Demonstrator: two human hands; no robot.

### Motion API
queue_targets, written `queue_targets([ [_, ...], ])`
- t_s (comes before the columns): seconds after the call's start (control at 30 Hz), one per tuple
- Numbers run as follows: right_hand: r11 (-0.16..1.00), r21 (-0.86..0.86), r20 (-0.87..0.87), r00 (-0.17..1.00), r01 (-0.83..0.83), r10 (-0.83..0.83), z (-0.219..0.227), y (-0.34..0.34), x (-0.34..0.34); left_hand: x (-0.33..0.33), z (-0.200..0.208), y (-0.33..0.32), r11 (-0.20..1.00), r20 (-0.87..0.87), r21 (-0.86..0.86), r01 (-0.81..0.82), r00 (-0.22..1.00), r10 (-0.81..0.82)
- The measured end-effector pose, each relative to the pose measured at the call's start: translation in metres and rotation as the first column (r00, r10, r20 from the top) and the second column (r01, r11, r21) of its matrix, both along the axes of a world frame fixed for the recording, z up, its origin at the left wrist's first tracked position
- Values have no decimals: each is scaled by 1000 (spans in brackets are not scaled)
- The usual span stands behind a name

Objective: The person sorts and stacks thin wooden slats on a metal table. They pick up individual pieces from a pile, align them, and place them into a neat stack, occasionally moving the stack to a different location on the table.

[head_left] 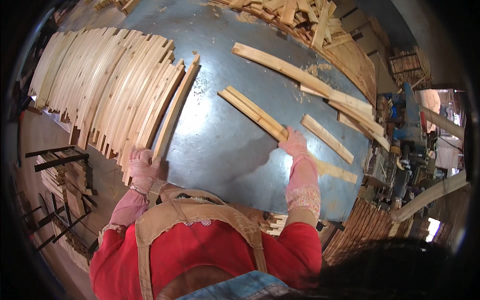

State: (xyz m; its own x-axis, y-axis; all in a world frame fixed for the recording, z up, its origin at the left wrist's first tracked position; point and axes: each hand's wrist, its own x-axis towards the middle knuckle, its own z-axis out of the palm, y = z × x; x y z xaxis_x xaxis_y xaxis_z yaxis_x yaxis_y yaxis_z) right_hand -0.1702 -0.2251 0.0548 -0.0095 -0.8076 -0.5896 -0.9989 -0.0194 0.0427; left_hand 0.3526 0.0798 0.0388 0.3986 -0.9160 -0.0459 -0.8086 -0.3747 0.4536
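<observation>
I watch through the left of two side-by-side fisheye cameras worn on the person's head. It looks steeply down and forward, upright and unmirrored, so my left is theirs. The red shirt (210,245) sits close below the lens and fills much of the bottom. Farther out, the left hand (143,167) and right hand (294,142) fall near the middle height. The table (215,150) spreads beyond them, seen from above, its edges curving. The wood pile (305,15) is cut by my top border; machinery (405,135) lies farther off, squeezed toward the right rim. Black rounds off the corners.
</observation>
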Motion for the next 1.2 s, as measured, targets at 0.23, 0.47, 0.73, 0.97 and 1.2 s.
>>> queue_targets([
  [0.23, 518, 848, 519, 28, 113, -855, -10, 116, 46, 22, -30, -9, 983, 331, 179, -40, 943, -22],
  [0.47, 406, 874, 279, -408, -268, -869, -12, 205, 87, 19, -5, -42, 946, 257, 315, -75, 966, -9],
  [0.73, 510, 845, 460, -267, -161, -847, 64, 200, 137, 25, -14, -35, 956, 256, 282, -75, 967, 0],
  [0.97, 592, 803, 595, 151, -65, -790, 69, 216, 154, 25, -10, -39, 973, 238, 227, -42, 971, -14],
  [1.2, 761, 10, 1000, -5, 649, -8, 139, 189, 114, 25, -8, -34, 975, 202, 219, -38, 979, -7],
])
